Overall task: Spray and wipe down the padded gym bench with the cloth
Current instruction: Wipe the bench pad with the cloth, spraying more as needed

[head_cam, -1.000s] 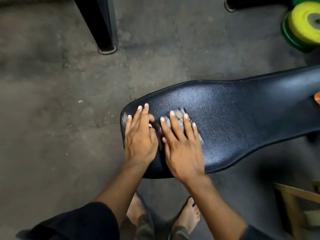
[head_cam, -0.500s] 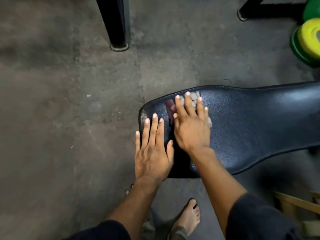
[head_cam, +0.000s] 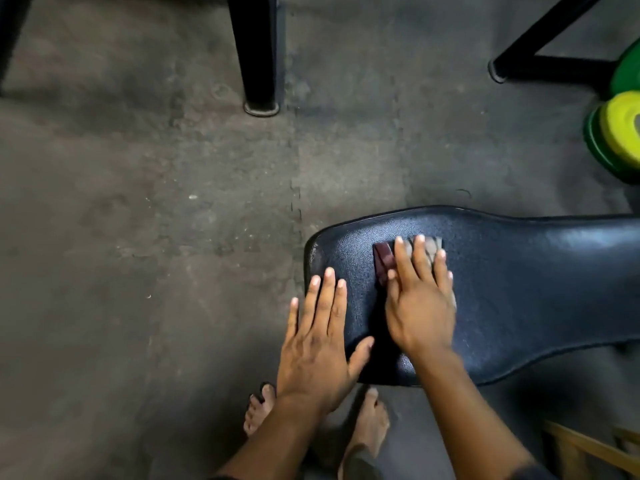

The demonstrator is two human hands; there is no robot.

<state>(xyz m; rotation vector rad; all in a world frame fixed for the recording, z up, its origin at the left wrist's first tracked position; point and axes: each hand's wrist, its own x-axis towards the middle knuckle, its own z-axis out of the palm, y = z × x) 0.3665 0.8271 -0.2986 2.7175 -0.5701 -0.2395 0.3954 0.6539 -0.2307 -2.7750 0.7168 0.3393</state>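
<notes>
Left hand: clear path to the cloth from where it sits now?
Probably yes. The left hand lies flat on the bench end, beside the right hand, which presses the cloth. Only bare padding lies between it and the cloth's exposed maroon edge; the rest is covered by the right hand.

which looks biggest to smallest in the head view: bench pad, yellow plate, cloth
1. bench pad
2. yellow plate, cut off by the frame edge
3. cloth, mostly hidden under the right hand, so its true size is unsure

bare hands [head_cam: 313, 344], dark sleeve [head_cam: 530, 472]; barefoot
</notes>
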